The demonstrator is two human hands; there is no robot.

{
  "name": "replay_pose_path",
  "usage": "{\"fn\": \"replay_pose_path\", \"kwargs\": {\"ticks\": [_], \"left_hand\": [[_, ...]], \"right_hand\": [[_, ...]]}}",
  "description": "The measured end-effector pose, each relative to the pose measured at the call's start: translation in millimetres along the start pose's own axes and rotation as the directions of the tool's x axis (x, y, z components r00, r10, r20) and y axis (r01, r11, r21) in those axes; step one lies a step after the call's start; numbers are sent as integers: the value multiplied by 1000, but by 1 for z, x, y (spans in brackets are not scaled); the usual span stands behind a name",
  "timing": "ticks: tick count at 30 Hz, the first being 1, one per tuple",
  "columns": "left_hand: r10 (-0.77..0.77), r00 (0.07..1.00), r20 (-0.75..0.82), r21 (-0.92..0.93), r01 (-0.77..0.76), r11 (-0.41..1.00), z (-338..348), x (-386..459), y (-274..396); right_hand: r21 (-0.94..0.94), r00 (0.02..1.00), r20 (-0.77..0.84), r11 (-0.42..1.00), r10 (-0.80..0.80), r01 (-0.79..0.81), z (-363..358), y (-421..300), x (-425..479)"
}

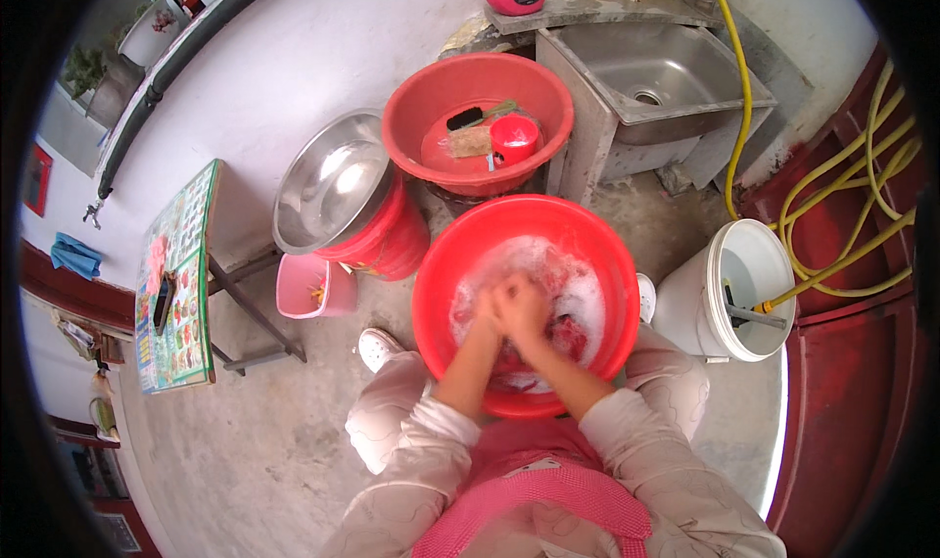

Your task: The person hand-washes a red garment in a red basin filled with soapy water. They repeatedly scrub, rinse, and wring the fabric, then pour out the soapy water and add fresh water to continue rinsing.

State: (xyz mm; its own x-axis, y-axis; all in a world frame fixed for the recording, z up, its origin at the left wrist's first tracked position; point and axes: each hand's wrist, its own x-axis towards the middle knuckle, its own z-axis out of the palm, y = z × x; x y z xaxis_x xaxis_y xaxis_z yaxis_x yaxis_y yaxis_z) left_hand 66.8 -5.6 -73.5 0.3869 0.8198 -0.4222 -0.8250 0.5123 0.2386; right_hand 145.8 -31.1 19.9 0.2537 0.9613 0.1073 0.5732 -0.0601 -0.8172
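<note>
A red plastic basin (433, 308) stands between my knees, with foamy water (587, 279) and wet reddish cloth (569, 338) inside. My left hand (490, 308) and my right hand (525, 305) are pressed together over the suds near the basin's middle. Both are blurred, so whether any cloth is between the fingers cannot be told. Behind it, a larger faded red basin (400, 128) contains a black-bristled brush (465, 119), a tan sponge-like block (470, 142) and a red cup (514, 133).
A metal basin (330, 183) rests on a red bucket (396, 235), beside a pink bin (294, 286). At the right are a white bucket (683, 301) of water and a yellow hose (745, 103). A steel sink (631, 66) is behind; a folding table (194, 264) stands left.
</note>
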Motion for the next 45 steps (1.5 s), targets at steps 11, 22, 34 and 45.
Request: {"fn": "replay_pose_path", "kwargs": {"ticks": [11,22,34,45], "left_hand": [[532,746,-400,664,-164,729,71,-16,23],[372,882,288,414,236,-879,28,-14,-15],[584,792,-176,957,0,289,-20,7,8],[79,936,-344,177,-18,984,62,-28,-14]], "right_hand": [[-173,1000,-16,985,-26,23,-32,29,82],[-573,917,323,722,-236,388,22,90,31],[-342,982,185,939,34,32,-7,66,45],[-34,995,97,999,-32,36,-26,-17,-11]]}}
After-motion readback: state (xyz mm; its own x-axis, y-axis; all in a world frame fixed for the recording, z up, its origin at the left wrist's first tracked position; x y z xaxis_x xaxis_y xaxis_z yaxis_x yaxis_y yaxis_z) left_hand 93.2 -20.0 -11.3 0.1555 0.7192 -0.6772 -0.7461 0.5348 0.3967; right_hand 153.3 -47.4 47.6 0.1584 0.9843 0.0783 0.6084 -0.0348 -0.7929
